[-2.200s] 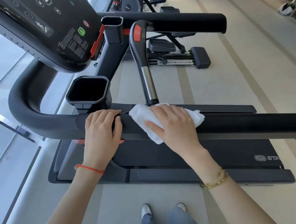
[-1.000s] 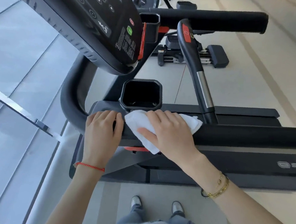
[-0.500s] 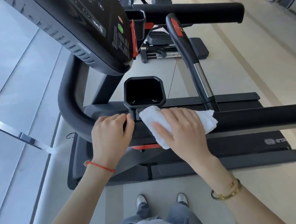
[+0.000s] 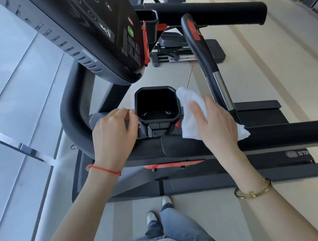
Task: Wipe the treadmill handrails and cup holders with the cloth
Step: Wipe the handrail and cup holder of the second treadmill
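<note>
A black square cup holder stands just behind the near black handrail of the treadmill. My right hand lies flat on a white cloth and presses it against the cup holder's right side. My left hand has its fingers curled at the holder's left edge, above the handrail. A second cup holder and the far handrail sit beyond the console.
A curved grip bar with a red button and a chrome section rises right of the cup holder. The treadmill deck lies below the rail. Another exercise machine stands behind. My feet are on the floor beside the deck.
My right hand has lifted the cloth off the near handrail to the cup holder's right side. My left hand has left the rail and moved up to the holder's left edge.
</note>
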The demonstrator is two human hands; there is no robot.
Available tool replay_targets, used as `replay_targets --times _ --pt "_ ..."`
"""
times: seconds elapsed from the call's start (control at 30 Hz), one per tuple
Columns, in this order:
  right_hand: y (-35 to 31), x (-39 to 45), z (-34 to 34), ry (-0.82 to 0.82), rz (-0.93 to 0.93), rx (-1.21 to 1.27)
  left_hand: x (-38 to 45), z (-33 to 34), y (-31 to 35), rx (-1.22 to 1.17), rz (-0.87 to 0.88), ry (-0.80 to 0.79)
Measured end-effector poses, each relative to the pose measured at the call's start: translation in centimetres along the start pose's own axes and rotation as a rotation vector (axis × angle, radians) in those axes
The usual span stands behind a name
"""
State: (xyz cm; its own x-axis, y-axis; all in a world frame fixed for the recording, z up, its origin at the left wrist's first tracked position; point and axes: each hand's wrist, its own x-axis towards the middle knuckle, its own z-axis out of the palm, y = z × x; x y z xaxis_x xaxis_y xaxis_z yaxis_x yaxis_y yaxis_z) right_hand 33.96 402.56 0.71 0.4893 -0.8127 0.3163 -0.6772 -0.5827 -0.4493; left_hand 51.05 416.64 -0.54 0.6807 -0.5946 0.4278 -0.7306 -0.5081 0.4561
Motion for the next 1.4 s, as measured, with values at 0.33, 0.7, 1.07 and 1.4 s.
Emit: replay_targets --times 0.33,0.7,1.07,1.4 --pt "-0.4 4.6 2.2 -0.567 0.071 0.125 3.8 2.9 0.7 -0.137 -0.095 -0.195" --pt "-1.1 12.9 4.5 -0.655 -0.440 -0.036 3.9 3.3 0.0 -0.157 -0.148 -0.289" --pt "-3.7 13.5 6.1 -0.668 -0.587 -0.009 3.6 3.0 0.2 -0.136 -0.147 -0.279" --pt "0.0 9.6 3.9 -0.727 -0.007 0.127 3.7 3.5 -0.1 -0.170 -0.133 -0.305"
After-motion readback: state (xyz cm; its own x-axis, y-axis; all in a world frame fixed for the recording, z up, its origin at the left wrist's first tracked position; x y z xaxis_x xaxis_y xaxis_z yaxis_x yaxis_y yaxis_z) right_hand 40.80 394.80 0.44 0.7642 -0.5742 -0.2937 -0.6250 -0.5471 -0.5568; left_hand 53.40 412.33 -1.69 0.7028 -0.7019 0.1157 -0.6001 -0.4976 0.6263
